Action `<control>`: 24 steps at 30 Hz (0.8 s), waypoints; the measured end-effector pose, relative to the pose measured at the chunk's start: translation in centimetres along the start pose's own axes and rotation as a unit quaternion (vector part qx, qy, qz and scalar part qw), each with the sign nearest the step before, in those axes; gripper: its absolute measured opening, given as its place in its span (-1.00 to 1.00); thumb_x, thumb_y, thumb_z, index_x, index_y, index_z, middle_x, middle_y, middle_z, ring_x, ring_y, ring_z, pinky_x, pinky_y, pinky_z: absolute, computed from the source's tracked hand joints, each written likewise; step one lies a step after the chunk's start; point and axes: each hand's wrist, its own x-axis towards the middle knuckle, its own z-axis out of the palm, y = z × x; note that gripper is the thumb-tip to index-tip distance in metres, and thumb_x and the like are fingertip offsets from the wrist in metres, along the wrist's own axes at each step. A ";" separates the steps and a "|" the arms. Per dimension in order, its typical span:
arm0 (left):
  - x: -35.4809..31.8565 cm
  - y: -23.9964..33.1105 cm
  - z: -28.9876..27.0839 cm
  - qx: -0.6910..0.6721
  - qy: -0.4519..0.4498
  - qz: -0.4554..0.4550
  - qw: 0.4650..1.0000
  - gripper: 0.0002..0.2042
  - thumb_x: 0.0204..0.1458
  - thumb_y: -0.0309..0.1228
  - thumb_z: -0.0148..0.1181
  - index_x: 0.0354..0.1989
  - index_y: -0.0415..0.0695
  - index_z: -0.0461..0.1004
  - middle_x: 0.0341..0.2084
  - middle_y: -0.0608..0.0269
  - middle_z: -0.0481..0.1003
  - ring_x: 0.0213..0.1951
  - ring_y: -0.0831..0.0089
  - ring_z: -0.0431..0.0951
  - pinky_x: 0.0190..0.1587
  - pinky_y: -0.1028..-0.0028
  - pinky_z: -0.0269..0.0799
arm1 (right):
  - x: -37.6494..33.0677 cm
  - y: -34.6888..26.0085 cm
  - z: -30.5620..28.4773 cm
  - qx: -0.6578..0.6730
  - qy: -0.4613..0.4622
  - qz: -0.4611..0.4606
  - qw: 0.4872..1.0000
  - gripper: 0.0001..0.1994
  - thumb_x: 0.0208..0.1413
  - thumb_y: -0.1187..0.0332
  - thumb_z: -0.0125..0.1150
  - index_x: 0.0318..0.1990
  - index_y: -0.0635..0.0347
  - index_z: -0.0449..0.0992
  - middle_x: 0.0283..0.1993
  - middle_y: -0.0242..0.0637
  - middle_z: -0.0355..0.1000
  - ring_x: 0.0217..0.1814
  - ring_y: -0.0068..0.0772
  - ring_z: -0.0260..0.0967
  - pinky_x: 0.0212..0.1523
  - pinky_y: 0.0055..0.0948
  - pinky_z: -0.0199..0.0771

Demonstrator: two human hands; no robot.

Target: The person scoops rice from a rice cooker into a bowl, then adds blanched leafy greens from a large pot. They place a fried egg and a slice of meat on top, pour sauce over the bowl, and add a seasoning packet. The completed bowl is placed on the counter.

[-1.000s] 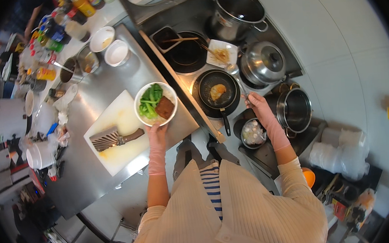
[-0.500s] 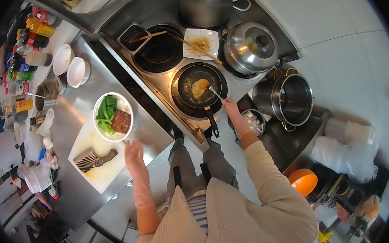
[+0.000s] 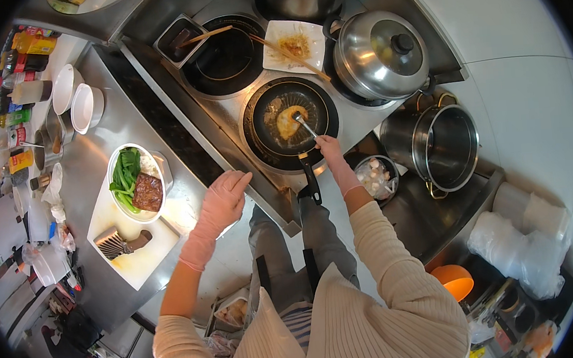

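My right hand (image 3: 328, 147), in a clear glove, is closed round the handle of a slim metal utensil (image 3: 307, 127). The tip of that utensil touches a golden fried egg (image 3: 287, 126) in the black frying pan (image 3: 318, 100), which sits on a burner with its handle toward me. My left hand (image 3: 223, 199), also gloved, hovers near the stove's front edge with its fingers stretched out and nothing in them. To its left stands a white bowl (image 3: 167, 178) holding green vegetables (image 3: 125, 177), rice (image 3: 149, 165) and a brown slab of food (image 3: 147, 192).
A cleaver (image 3: 123, 244) lies on the white cutting board (image 3: 136, 275). Chopsticks rest across a square plate (image 3: 273, 37) behind the pan. A lidded steel pot (image 3: 364, 55) and a tall pot (image 3: 418, 143) stand right. Another pot (image 3: 395, 194) holds pale pieces.
My left hand has moved right and away from me, from beside the cutting board toward the stove. The utensil has come further over the egg, which has shifted slightly in the pan.
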 end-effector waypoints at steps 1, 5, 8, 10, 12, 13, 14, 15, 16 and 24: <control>0.2 -0.7 0.0 0.006 -0.013 0.003 1.000 -0.56 -0.19 -0.60 0.12 -0.01 -0.21 0.41 -0.14 0.09 0.42 -0.04 0.08 0.42 0.06 0.24 0.37 | 0.0 0.0 0.0 0.009 0.002 0.002 1.000 -0.82 0.16 0.32 0.12 -0.28 0.25 0.54 -0.53 -0.46 0.36 -0.58 -0.65 0.12 -0.51 -0.55 0.15; 0.4 -1.9 0.1 0.037 -0.033 0.015 0.999 -0.59 -0.18 -0.58 0.12 -0.03 -0.20 0.42 -0.13 0.11 0.43 -0.03 0.11 0.43 0.06 0.27 0.38 | -0.3 -0.4 -0.1 -0.024 0.008 0.005 1.000 -0.81 0.15 0.32 0.12 -0.26 0.27 0.54 -0.51 -0.44 0.38 -0.47 -0.60 0.22 -0.38 -0.53 0.24; 0.5 -1.6 0.3 0.035 -0.018 -0.001 0.999 -0.61 -0.15 -0.58 0.11 -0.05 -0.18 0.43 -0.12 0.11 0.44 -0.03 0.13 0.45 0.03 0.29 0.41 | -0.8 -1.2 -0.5 -0.040 -0.001 -0.021 0.999 -0.80 0.14 0.32 0.12 -0.25 0.29 0.54 -0.48 -0.41 0.39 -0.39 -0.56 0.29 -0.27 -0.51 0.28; 0.6 -1.5 0.2 0.044 -0.013 -0.007 0.999 -0.61 -0.16 -0.57 0.11 -0.05 -0.18 0.44 -0.11 0.11 0.44 -0.02 0.15 0.45 0.03 0.30 0.42 | -1.3 -1.8 -0.7 -0.068 0.002 -0.031 0.997 -0.79 0.13 0.32 0.12 -0.25 0.29 0.54 -0.47 -0.39 0.41 -0.36 -0.54 0.32 -0.22 -0.50 0.29; 0.6 -1.4 0.1 0.043 -0.019 -0.016 0.999 -0.62 -0.16 -0.57 0.11 -0.07 -0.18 0.45 -0.11 0.12 0.45 -0.02 0.16 0.46 0.03 0.31 0.43 | -1.6 -2.3 -0.8 -0.053 -0.003 -0.048 0.997 -0.79 0.13 0.31 0.12 -0.25 0.29 0.54 -0.46 -0.40 0.41 -0.36 -0.54 0.31 -0.23 -0.51 0.30; 0.7 -1.4 0.1 0.042 -0.022 -0.021 0.999 -0.63 -0.16 -0.57 0.11 -0.07 -0.18 0.45 -0.10 0.12 0.45 -0.03 0.16 0.46 0.03 0.31 0.43 | -1.6 -2.5 -0.7 -0.047 0.005 -0.044 0.998 -0.79 0.13 0.31 0.12 -0.25 0.29 0.54 -0.46 -0.40 0.41 -0.37 -0.54 0.31 -0.23 -0.51 0.30; 0.7 -1.4 0.0 0.043 -0.023 -0.021 0.999 -0.63 -0.16 -0.57 0.11 -0.08 -0.18 0.46 -0.11 0.12 0.45 -0.03 0.16 0.46 0.02 0.32 0.43 | -1.5 -2.6 -0.6 -0.034 -0.005 -0.052 0.998 -0.77 0.12 0.31 0.12 -0.25 0.32 0.54 -0.46 -0.37 0.42 -0.37 -0.51 0.33 -0.24 -0.49 0.31; 0.7 -1.5 0.0 0.041 -0.025 -0.022 0.999 -0.64 -0.16 -0.57 0.11 -0.09 -0.18 0.46 -0.11 0.13 0.46 -0.03 0.17 0.47 0.02 0.32 0.43 | -1.4 -2.6 -0.4 -0.024 -0.007 -0.048 0.999 -0.76 0.11 0.30 0.12 -0.25 0.34 0.55 -0.47 -0.34 0.43 -0.37 -0.48 0.35 -0.25 -0.48 0.32; 0.8 -1.5 0.1 0.040 -0.027 -0.022 0.999 -0.64 -0.16 -0.57 0.11 -0.10 -0.18 0.46 -0.12 0.13 0.46 -0.03 0.17 0.47 0.02 0.32 0.44 | -1.1 -2.6 -0.2 -0.015 -0.007 -0.030 0.999 -0.74 0.11 0.30 0.12 -0.26 0.36 0.55 -0.47 -0.32 0.44 -0.37 -0.45 0.37 -0.25 -0.46 0.32; 0.6 -1.9 0.3 0.029 -0.023 -0.021 0.999 -0.66 -0.16 -0.56 0.12 -0.12 -0.19 0.48 -0.14 0.11 0.48 -0.03 0.16 0.46 0.05 0.31 0.42 | 0.4 -1.0 1.3 -0.002 0.018 0.021 1.000 -0.73 0.09 0.30 0.13 -0.23 0.37 0.55 -0.44 -0.32 0.46 -0.35 -0.44 0.38 -0.25 -0.43 0.33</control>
